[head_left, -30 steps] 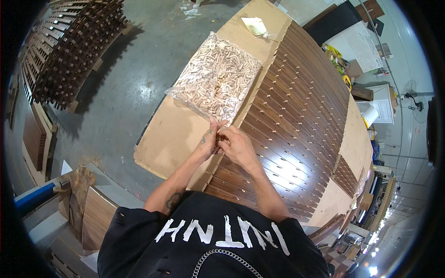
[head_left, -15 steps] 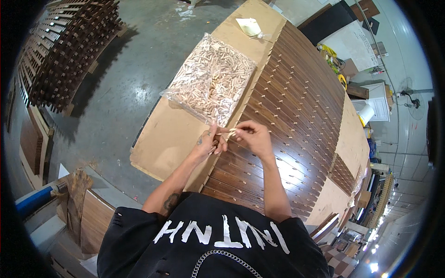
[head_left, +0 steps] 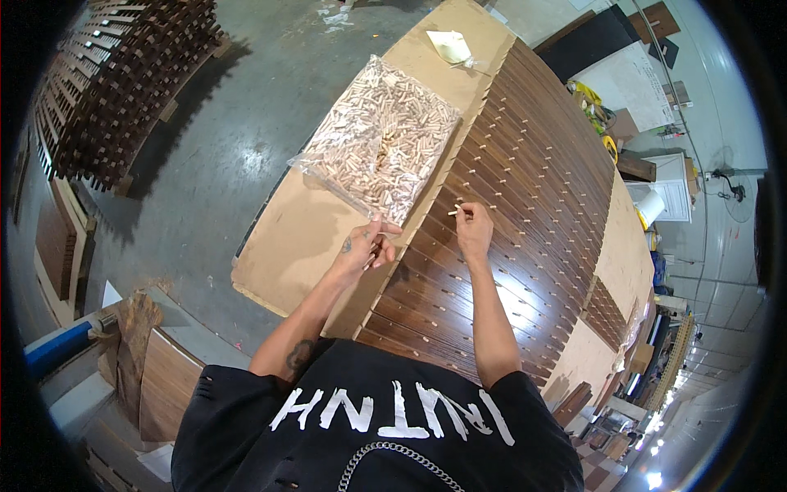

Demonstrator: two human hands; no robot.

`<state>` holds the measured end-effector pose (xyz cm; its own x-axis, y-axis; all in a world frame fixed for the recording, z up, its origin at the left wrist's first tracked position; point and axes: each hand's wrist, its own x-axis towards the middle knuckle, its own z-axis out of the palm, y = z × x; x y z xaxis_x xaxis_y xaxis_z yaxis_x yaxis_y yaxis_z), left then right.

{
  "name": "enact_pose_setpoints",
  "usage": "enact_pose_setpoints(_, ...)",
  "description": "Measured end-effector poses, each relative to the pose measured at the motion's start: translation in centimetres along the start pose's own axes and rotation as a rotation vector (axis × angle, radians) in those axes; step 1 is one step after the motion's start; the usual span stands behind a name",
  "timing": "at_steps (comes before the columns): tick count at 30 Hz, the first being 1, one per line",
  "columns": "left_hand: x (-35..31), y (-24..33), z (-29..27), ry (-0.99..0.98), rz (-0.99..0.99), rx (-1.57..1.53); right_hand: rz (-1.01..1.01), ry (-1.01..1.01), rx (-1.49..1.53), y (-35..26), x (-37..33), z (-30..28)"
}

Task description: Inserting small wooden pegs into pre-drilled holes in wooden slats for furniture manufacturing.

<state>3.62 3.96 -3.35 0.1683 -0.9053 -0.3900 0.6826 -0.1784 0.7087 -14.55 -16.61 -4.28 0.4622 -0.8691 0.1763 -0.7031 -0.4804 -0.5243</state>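
Observation:
My right hand (head_left: 474, 230) is over the dark brown wood strips (head_left: 420, 285), fingers pinched around a pale wooden dowel (head_left: 456, 211). Closer to the table's left part, my left hand (head_left: 365, 247) has its fingers curled and its thumb raised. Pale bits like dowels show between those fingers, though the fingers mostly hide them. Just beyond it lies a clear plastic bag (head_left: 324, 174) full of loose wooden dowels (head_left: 398, 131). Rows of dowels stick up from the strips across the table.
Brown board (head_left: 283, 250) borders the strips on the left. A pale yellow paper piece (head_left: 449, 47) lies at the far end. Stacked dark slats (head_left: 123, 90) stand on the floor at far left. A yellow tape roll (head_left: 609, 149) is beyond the right edge.
My right hand has moved away from my left, to the right and farther out, carrying a dowel. My left hand stays near the bag, shifted slightly left.

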Motion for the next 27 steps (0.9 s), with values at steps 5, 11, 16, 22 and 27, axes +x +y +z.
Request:
enact_pose_setpoints(5,0.0,0.1,0.0,0.006,-0.011,-0.016,-0.059,-0.056,-0.056,-0.5,0.1,-0.3)
enact_pose_setpoints(11,-0.3,0.4,0.1,0.016,-0.014,-0.013,-0.274,-0.009,-0.127,-0.6,-1.3,0.0)
enact_pose_setpoints(16,-0.2,0.0,0.1,0.012,-0.008,-0.005,-0.386,-0.042,-0.136,-0.6,-0.4,-0.3)
enact_pose_setpoints(22,-0.2,0.4,0.2,0.016,-0.007,-0.047,0.028,-0.140,0.173,-1.5,0.3,-2.0)
enact_pose_setpoints(27,-0.4,0.3,-0.9,0.059,-0.032,-0.085,0.135,-0.316,0.147,-2.0,-2.2,-2.2)
